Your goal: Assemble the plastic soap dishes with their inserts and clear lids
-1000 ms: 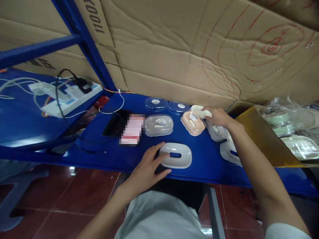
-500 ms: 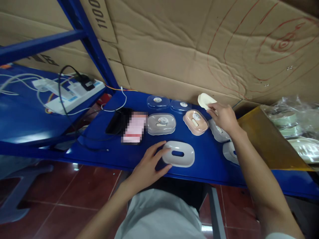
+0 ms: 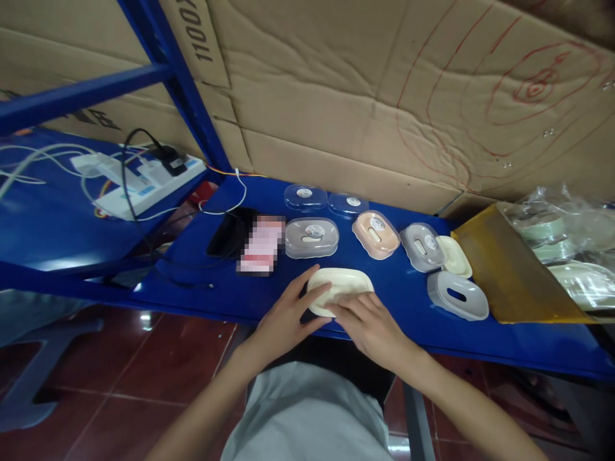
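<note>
At the table's front edge, a cream oval insert sits over the white soap dish, which it now hides. My left hand grips the left end, thumb at the near side and fingers over the rim. My right hand has its bent fingers on the insert's right part. Off to the right lie a grey soap dish with a slot and another cream insert. Behind are lidded soap dishes: a grey one, a pink one and a second grey one.
Two clear lids lie at the back near the cardboard wall. A phone rests left of the dishes. An open carton with bagged dishes stands on the right. A power strip with cables lies far left.
My right hand has brought the cream insert from the back right down onto the white dish under my left hand. The grey dish and other insert at right are now uncovered.
</note>
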Available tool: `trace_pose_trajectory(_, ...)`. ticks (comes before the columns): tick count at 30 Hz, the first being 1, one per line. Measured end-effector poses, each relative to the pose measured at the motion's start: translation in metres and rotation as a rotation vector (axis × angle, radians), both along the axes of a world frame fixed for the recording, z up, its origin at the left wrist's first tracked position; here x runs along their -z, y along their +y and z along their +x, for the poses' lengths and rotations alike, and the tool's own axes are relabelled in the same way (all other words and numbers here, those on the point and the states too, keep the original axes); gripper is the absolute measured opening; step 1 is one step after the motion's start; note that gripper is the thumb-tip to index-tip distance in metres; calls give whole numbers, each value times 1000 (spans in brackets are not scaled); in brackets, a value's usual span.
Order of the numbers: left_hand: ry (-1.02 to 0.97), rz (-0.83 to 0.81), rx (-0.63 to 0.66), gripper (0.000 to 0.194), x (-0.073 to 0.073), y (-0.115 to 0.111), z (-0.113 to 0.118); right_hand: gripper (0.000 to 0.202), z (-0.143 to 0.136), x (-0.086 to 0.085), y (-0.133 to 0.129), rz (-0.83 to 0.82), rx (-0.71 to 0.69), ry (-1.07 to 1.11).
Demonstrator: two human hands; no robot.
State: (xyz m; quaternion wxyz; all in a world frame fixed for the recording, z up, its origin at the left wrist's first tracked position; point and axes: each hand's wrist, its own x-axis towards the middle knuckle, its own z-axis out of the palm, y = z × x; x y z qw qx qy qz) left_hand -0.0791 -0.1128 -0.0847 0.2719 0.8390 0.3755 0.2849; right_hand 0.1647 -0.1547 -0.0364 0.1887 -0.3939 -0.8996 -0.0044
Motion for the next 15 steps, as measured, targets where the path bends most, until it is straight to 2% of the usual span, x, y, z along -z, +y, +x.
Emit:
trace_pose_trajectory(3, 11, 25, -10, 64, 1, 0, 0, 39, 3, 9, -1, 87, -11, 41)
trace_pose_trajectory(5, 24, 21, -10, 67, 0, 0, 0, 37, 9, 13, -1, 88, 3, 80)
trace_pose_trajectory(11, 74, -29, -52, 88, -6, -1, 3, 39, 28, 15, 1, -39, 75, 183)
trace_pose_trajectory(15, 109, -11, -43, 83, -7, -1, 5, 40, 28, 12, 3, -91, 60, 118)
